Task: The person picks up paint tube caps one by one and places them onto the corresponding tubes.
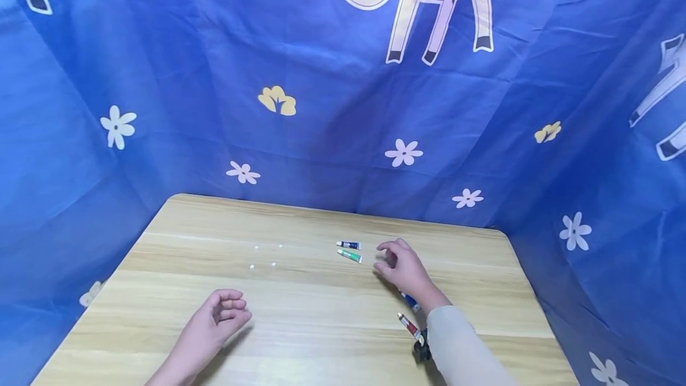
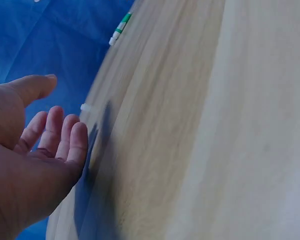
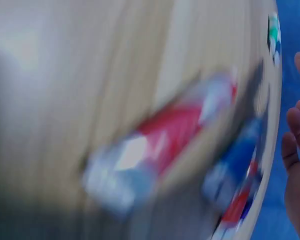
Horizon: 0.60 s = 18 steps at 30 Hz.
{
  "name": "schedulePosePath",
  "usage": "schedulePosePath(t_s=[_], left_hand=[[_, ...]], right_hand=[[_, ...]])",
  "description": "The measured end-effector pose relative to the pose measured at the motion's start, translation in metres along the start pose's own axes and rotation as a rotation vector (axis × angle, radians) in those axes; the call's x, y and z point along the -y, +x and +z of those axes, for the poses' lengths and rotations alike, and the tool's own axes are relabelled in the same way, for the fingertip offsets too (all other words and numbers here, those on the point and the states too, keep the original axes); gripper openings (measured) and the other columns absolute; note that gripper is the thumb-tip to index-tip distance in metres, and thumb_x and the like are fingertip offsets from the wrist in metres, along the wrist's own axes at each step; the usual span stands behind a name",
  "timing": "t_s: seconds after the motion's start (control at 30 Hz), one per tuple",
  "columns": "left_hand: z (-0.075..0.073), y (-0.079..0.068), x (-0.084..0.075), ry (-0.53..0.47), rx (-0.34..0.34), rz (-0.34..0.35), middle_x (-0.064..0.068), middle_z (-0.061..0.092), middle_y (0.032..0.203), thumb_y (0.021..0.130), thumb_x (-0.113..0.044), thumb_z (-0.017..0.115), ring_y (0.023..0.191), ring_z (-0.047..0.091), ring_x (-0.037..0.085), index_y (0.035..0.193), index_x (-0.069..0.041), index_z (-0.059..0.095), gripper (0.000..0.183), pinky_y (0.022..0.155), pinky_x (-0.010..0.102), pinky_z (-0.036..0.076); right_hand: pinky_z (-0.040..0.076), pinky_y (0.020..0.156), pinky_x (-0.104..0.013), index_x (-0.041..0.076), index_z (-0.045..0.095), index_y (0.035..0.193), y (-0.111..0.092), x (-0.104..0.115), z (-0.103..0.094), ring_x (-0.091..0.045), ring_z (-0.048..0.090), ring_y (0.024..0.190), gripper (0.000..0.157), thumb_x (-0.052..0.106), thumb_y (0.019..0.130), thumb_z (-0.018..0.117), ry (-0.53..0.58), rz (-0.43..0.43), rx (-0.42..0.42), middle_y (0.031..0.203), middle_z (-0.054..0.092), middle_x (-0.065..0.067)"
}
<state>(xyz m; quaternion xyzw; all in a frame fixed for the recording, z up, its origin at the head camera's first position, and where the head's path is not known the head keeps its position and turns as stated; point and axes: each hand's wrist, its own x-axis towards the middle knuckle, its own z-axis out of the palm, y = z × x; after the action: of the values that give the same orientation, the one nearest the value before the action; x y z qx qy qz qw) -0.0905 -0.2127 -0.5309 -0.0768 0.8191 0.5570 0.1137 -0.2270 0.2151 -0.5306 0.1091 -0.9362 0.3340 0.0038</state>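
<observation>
My left hand [image 1: 206, 329] hovers over the near left of the table, fingers loosely bent and holding nothing; the left wrist view shows its palm [image 2: 35, 160] bare. My right hand [image 1: 405, 268] is above the table, just right of a dark blue paint tube [image 1: 349, 245] and a green paint tube [image 1: 350, 255], touching neither. Its thumb and fingers are apart, with nothing between them. Under the right wrist lies a blue paint tube [image 1: 411, 301], partly covered. A red paint tube [image 1: 409, 326] sits nearer; in the right wrist view a red tube [image 3: 172, 130] looks large and blurred.
Several small white pieces [image 1: 274, 264] lie spread on the wooden table [image 1: 311, 320], left of the tubes. A black object [image 1: 421, 347] is beside the right sleeve [image 1: 466, 347]. Blue patterned cloth [image 1: 332, 136] hangs behind the table and along both sides.
</observation>
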Motion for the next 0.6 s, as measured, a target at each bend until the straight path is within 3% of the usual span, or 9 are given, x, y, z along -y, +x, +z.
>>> schedulePosePath(t_s=[0.27, 0.4, 0.6], left_hand=[[-0.013, 0.026, 0.006, 0.018, -0.001, 0.079, 0.016, 0.068, 0.141, 0.101, -0.028, 0.079, 0.105, 0.063, -0.013, 0.155, -0.004, 0.046, 0.068, 0.09, 0.014, 0.055], [-0.018, 0.038, 0.006, 0.024, 0.017, 0.113, 0.019, 0.063, 0.146, 0.102, -0.029, 0.078, 0.107, 0.061, -0.014, 0.157, -0.003, 0.042, 0.071, 0.091, 0.011, 0.053], [-0.022, 0.056, 0.012, -0.009, -0.001, 0.155, 0.017, 0.063, 0.143, 0.101, -0.028, 0.079, 0.107, 0.061, -0.013, 0.159, -0.002, 0.039, 0.075, 0.091, 0.009, 0.054]], right_hand=[[0.06, 0.102, -0.05, 0.013, 0.072, 0.136, -0.036, -0.051, -0.042, -0.031, 0.07, 0.114, 0.051, 0.021, 0.089, 0.091, 0.075, 0.097, -0.122, 0.128, 0.066, -0.013], [0.055, 0.112, -0.06, 0.011, 0.07, 0.139, -0.055, -0.073, -0.055, -0.041, 0.066, 0.126, 0.055, 0.017, 0.088, 0.091, 0.113, 0.145, -0.168, 0.138, 0.061, -0.014], [0.043, 0.124, -0.064, 0.011, 0.07, 0.139, -0.071, -0.098, -0.061, -0.04, 0.056, 0.137, 0.055, 0.019, 0.089, 0.09, 0.155, 0.186, -0.173, 0.147, 0.055, -0.015]])
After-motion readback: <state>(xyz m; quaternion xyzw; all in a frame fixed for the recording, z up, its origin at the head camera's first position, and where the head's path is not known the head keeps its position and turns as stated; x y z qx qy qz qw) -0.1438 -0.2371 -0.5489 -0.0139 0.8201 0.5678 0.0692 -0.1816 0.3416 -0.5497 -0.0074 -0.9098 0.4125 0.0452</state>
